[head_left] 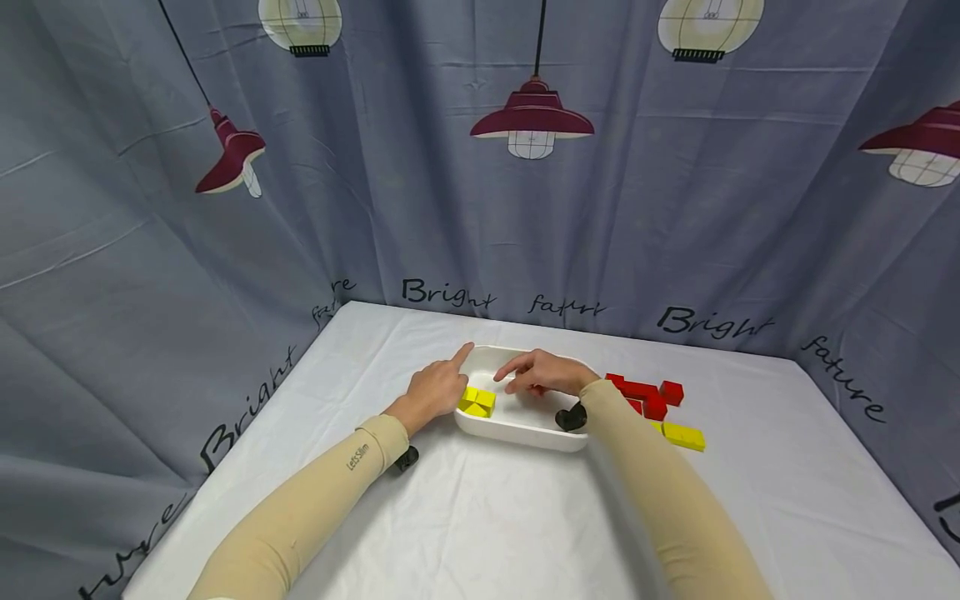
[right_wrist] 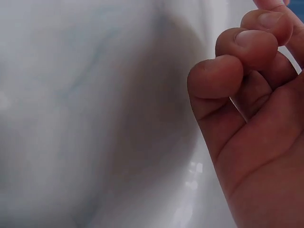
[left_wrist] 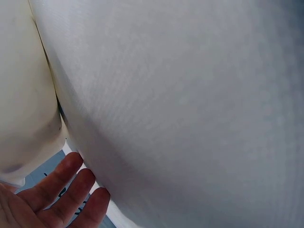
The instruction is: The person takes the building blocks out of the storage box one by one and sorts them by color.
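A white tray (head_left: 517, 433) with rounded corners lies in front of me, and a cluster of yellow blocks (head_left: 477, 402) sits inside at its left end. At the tray's left side, my left hand (head_left: 438, 390) stretches its index finger forward along the rim. Its other fingers (left_wrist: 71, 190) look fairly straight in the left wrist view. Over the inside of the tray is my right hand (head_left: 543, 372), index finger pointing left and the remaining fingers (right_wrist: 216, 78) loosely bent, with nothing in them.
Red blocks (head_left: 655, 406) lie in a loose group right of the tray, partly behind my right sleeve (head_left: 637, 450). A yellow piece (head_left: 684, 437) lies nearer to me there. White cloth (head_left: 480, 533) covers the table, and a grey printed curtain (head_left: 450, 217) hangs around it.
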`<control>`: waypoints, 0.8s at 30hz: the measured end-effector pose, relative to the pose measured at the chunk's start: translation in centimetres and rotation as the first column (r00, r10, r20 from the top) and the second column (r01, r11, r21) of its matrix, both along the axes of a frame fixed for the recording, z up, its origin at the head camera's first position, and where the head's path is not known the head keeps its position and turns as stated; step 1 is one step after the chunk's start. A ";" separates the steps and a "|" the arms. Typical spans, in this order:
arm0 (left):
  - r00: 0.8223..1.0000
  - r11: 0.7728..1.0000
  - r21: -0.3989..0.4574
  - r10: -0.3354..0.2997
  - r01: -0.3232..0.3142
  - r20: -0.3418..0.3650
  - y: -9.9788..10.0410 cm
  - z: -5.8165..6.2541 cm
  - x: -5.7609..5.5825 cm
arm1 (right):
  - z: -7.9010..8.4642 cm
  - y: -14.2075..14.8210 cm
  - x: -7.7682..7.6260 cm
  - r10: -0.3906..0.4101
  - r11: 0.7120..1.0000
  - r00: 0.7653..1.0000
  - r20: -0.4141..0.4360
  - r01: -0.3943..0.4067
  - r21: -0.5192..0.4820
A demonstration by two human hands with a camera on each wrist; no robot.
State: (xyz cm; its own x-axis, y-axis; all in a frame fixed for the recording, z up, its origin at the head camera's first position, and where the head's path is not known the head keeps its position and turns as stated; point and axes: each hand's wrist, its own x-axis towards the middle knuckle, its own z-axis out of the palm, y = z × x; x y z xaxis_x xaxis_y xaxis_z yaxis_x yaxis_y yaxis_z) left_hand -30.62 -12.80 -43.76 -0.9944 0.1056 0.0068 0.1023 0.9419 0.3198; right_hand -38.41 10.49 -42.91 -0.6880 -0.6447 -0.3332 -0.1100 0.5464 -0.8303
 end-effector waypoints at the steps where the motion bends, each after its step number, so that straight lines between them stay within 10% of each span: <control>1: 1.000 1.000 -0.002 -0.001 0.001 -0.003 0.0 0.0 0.0 | -0.1 0.0 0.0 -0.001 1.000 1.000 0.008 0.001 0.007; 24: 1.000 1.000 -0.004 -0.014 0.014 -0.019 -0.2 -0.2 -0.1 | -1.1 -1.9 0.4 0.060 0.997 0.998 0.017 -0.060 -0.044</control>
State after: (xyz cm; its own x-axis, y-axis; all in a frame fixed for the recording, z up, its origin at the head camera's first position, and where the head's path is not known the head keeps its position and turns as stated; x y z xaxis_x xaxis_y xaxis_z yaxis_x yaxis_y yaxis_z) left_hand -30.71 -12.97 -43.97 -0.9925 0.1196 0.0253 0.1215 0.9417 0.3137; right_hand -38.00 8.60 -43.99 -0.6418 -0.6989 -0.3156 -0.1264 0.5023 -0.8554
